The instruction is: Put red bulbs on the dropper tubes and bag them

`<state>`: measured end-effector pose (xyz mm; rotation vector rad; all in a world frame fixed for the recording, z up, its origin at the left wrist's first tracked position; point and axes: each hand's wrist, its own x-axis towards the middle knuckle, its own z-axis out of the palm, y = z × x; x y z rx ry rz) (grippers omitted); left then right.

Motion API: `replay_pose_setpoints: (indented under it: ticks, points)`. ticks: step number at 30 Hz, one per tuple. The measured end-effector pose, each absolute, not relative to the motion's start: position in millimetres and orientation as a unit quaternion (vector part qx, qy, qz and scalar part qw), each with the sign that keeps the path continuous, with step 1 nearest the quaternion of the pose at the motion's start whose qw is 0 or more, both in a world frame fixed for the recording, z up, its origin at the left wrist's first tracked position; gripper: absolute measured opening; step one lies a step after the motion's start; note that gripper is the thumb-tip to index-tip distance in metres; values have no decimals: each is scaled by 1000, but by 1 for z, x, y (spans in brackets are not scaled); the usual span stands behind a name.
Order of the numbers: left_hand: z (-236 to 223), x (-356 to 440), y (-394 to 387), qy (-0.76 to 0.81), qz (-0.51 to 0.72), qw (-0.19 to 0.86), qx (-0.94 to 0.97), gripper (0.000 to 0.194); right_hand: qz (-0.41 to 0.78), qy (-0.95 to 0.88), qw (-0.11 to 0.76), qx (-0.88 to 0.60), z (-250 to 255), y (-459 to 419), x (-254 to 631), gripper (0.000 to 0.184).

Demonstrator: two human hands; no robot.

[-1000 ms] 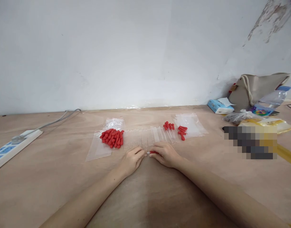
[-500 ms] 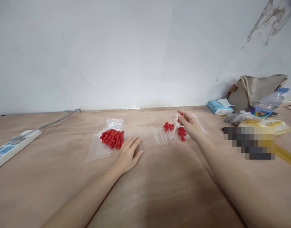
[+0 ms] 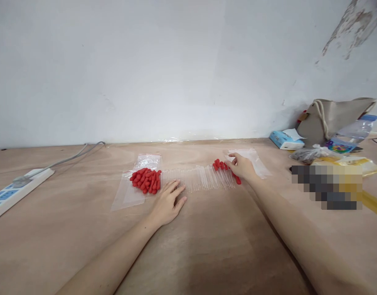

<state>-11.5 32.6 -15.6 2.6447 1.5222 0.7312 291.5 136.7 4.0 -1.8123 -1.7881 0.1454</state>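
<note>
Thin clear glass tubes (image 3: 193,179) lie side by side in a row on the table. My left hand (image 3: 167,204) rests on the near edge of the row, fingers stretched out and apart, holding nothing. To its left, a heap of red rubber bulbs (image 3: 145,180) sits on clear plastic bags (image 3: 126,198). At the row's right end, several tubes carry red bulbs (image 3: 219,164) on their far ends. There my right hand (image 3: 241,167) pinches a red-bulbed dropper low over the row, its fingertips partly hiding it. Beneath that hand a loose red bulb (image 3: 238,179) shows.
Another clear bag (image 3: 258,162) lies beyond my right hand. Farther right are a tissue pack (image 3: 286,139), a beige bag (image 3: 339,116), a plastic bottle (image 3: 356,133) and a yellow packet (image 3: 360,164). A power strip (image 3: 20,192) with a grey cable is at left.
My right hand has lowered the red-bulbed dropper, which was held raised, to the right end of the row. The left hand has barely moved.
</note>
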Motion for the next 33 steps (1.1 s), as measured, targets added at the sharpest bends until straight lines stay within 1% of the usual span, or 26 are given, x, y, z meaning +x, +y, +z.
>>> replay_pose_setpoints:
  ticks: [6, 10, 14, 17, 21, 24, 30, 33]
  points:
    - [-15, -11, 33, 487, 226, -8, 844, 37, 47, -660, 292, -691, 8, 129, 316, 16]
    - [-15, -11, 33, 483, 229, -8, 845, 37, 68, -655, 282, -698, 9, 123, 324, 19]
    - [-15, -11, 33, 486, 218, -10, 846, 38, 60, -669, 258, -694, 4, 124, 323, 30]
    - [-14, -11, 32, 488, 216, -10, 845, 38, 57, -677, 244, -692, -2, 126, 320, 26]
    - [-14, -11, 32, 491, 214, -6, 844, 38, 61, -664, 270, -695, -7, 128, 316, 15]
    - [-15, -11, 33, 487, 221, -5, 845, 37, 67, -651, 284, -700, -6, 127, 315, 11]
    - [-13, -11, 32, 485, 232, 14, 843, 38, 91, -605, 305, -730, 0, 127, 313, 10]
    - [-10, -10, 31, 499, 249, 35, 829, 39, 99, -608, 307, -726, 0, 128, 312, 12]
